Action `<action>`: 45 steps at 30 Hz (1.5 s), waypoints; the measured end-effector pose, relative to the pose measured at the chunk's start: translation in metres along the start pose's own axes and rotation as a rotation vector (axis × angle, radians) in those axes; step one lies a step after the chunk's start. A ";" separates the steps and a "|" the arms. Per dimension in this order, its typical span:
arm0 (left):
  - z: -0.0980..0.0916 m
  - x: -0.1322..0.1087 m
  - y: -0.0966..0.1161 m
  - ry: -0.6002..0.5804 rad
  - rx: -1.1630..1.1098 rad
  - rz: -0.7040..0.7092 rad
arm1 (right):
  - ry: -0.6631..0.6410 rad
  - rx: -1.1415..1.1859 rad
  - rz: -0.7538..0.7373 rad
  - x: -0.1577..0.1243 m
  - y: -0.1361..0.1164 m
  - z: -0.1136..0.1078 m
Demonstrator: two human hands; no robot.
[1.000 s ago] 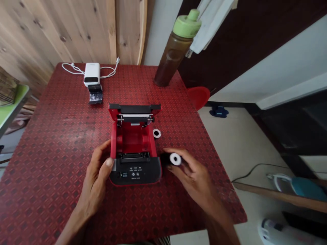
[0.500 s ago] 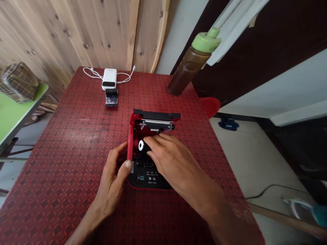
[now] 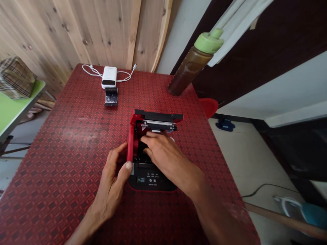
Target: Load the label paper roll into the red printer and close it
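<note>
A small red and black label printer (image 3: 153, 180) lies on the table with its lid (image 3: 158, 116) raised at the back. My left hand (image 3: 113, 177) grips the printer's left side, thumb on its front corner and fingers against the red wall. Reaching into the open bay, my right hand (image 3: 166, 153) has its fingers bent around a black roll (image 3: 143, 149). Most of that roll is hidden under the hand. Below the lid, a roller bar (image 3: 160, 127) shows. Print and small buttons mark the black front panel.
A white power bank (image 3: 109, 76) with its cable and a curled black film strip (image 3: 111, 97) lie at the back left of the red patterned table (image 3: 76, 136). A brown bottle (image 3: 189, 68) with a green cap stands at the back right.
My right hand has brought the black roll down into the printer's bay, and the roll's white core end at the left no longer shows. My left hand stays on the printer.
</note>
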State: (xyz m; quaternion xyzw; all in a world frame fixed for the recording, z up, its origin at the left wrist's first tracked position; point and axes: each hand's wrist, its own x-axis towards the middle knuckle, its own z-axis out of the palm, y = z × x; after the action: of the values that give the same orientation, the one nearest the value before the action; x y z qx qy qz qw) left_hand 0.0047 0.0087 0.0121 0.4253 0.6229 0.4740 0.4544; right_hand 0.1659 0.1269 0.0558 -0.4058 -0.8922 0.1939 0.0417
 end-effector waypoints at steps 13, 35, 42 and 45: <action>0.000 0.000 -0.001 -0.004 0.011 0.014 | 0.134 0.150 -0.259 -0.043 0.015 -0.033; -0.009 0.023 0.036 0.074 0.067 0.114 | 0.362 0.262 -0.246 -0.061 0.005 -0.011; -0.011 0.070 0.070 0.020 0.099 0.308 | 0.477 0.124 -0.202 -0.081 -0.004 -0.001; -0.010 0.063 0.062 0.042 0.051 0.263 | 0.536 0.028 -0.213 -0.089 -0.008 0.007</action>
State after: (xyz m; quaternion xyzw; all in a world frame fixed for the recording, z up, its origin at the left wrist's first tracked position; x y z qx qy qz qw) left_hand -0.0130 0.0792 0.0639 0.5047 0.5828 0.5225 0.3642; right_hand 0.2178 0.0544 0.0600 -0.3460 -0.8842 0.0866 0.3017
